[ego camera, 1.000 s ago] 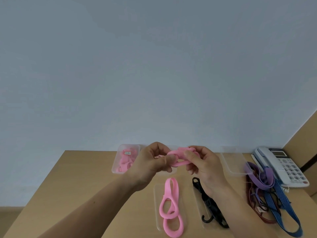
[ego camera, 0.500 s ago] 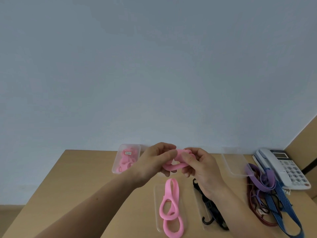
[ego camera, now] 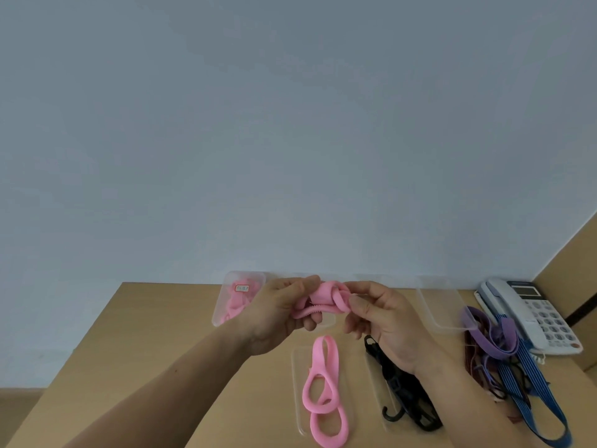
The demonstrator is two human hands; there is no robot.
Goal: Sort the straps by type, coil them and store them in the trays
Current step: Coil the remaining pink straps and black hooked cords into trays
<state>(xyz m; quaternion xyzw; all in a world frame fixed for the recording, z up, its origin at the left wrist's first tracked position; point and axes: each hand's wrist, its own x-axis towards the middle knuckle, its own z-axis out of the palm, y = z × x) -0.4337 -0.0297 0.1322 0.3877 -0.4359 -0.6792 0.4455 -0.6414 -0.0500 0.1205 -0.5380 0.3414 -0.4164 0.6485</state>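
A pink strap is bunched into a tight coil above the table, held between both hands. My left hand grips its left side and my right hand pinches its right end. Below them a second pink strap lies looped on a clear tray. A black hooked strap lies on another clear tray, partly under my right wrist. A clear tray at the back left holds more pink straps.
An empty clear tray sits at the back right. Beside it lies a tangle of purple, dark red and blue striped straps. A white desk phone stands at the far right by a wooden panel. The wall rises behind the table.
Both hands have drawn the pink strap into a tighter knot-like coil. The hands have shifted slightly and the right hand's fingers now pinch the coil's right end.
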